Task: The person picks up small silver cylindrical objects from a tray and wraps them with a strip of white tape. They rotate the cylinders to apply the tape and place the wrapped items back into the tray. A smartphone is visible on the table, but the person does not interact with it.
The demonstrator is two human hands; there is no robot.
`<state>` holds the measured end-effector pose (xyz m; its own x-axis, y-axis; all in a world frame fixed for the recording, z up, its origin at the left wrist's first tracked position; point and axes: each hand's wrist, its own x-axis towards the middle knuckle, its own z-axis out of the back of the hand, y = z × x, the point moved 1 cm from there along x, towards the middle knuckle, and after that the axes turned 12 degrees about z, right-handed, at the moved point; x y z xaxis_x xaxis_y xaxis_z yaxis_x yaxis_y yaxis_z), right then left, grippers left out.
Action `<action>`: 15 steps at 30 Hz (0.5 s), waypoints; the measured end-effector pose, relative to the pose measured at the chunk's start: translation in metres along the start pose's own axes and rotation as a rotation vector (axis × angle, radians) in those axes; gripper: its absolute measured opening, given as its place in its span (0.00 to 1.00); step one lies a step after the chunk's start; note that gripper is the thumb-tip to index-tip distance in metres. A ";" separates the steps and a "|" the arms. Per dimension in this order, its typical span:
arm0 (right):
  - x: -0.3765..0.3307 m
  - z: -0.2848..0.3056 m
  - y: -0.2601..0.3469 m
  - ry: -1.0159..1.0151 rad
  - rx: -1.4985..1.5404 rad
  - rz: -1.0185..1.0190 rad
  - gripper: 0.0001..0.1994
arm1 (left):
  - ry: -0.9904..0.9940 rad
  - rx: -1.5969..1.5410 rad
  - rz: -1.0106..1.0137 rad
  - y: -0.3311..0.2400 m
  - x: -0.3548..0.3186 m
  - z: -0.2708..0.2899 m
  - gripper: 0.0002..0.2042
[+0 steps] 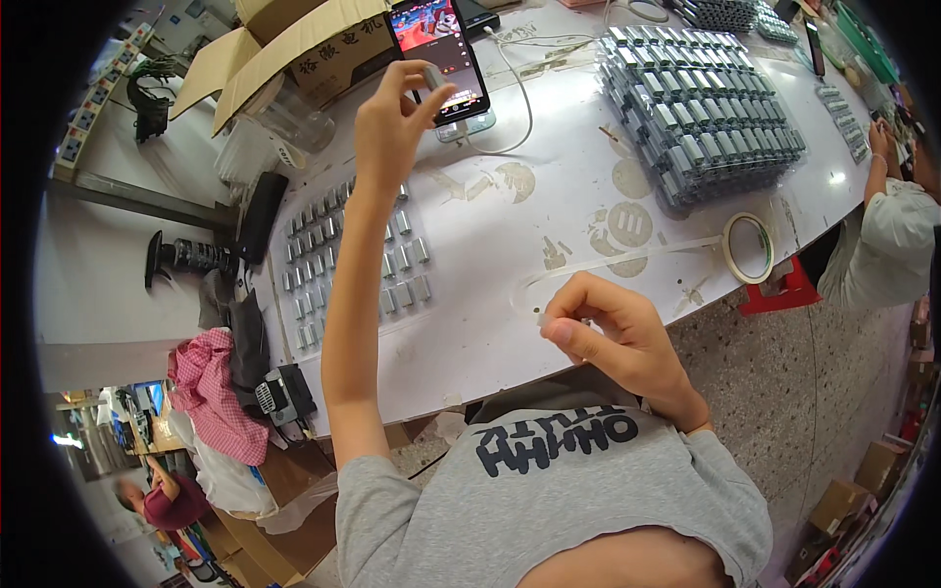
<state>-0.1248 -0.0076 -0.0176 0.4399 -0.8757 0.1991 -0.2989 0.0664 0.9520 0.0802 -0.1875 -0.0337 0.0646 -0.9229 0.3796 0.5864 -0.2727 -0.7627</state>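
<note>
Raised over the far part of the table, my left hand (390, 122) pinches a small silver metal cylinder (434, 78) between thumb and fingers, in front of a phone (470, 73) with a lit screen. Below that forearm lies a clear plastic tray (428, 318) with rows of similar silver cylinders, partly hidden by the arm. My right hand (622, 338) is closed above the near table edge. Its thumb and forefinger pinch a small whitish piece (542, 318), too small to name.
Stacked trays of silver cylinders (711, 113) stand at the back right. A tape roll (748, 248) lies near the right edge, by a red stool (779, 294). An open cardboard box (304, 59) and white cable (532, 108) are at the back. Another person (887, 230) sits far right.
</note>
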 end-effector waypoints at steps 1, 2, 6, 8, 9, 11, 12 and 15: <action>0.001 0.001 0.001 -0.028 0.001 0.005 0.05 | 0.031 -0.008 -0.031 -0.013 -0.010 0.003 0.16; 0.003 0.002 0.004 -0.055 0.002 0.010 0.05 | 0.061 -0.015 -0.061 -0.025 -0.021 0.006 0.16; 0.005 0.010 0.011 -0.141 0.022 0.148 0.05 | 0.277 -0.024 -0.044 -0.083 -0.073 0.020 0.16; 0.005 0.010 0.017 -0.149 0.032 0.202 0.05 | 0.347 -0.107 0.043 -0.097 -0.096 0.026 0.18; 0.005 0.009 0.019 -0.150 0.006 0.201 0.05 | 0.371 -0.181 0.078 -0.100 -0.105 0.027 0.18; 0.005 0.007 0.023 -0.154 -0.044 0.199 0.05 | 0.421 -0.256 0.117 -0.101 -0.119 0.030 0.19; 0.004 0.005 0.024 -0.128 -0.069 0.196 0.05 | 0.443 -0.297 0.142 -0.100 -0.126 0.031 0.19; 0.006 0.003 0.024 -0.045 -0.150 0.195 0.05 | 0.423 -0.397 0.227 -0.098 -0.141 0.031 0.19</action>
<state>-0.1319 -0.0124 0.0059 0.3470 -0.8597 0.3748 -0.2441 0.3031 0.9212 0.0391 -0.0218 0.0037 -0.2214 -0.9752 0.0071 0.2450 -0.0626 -0.9675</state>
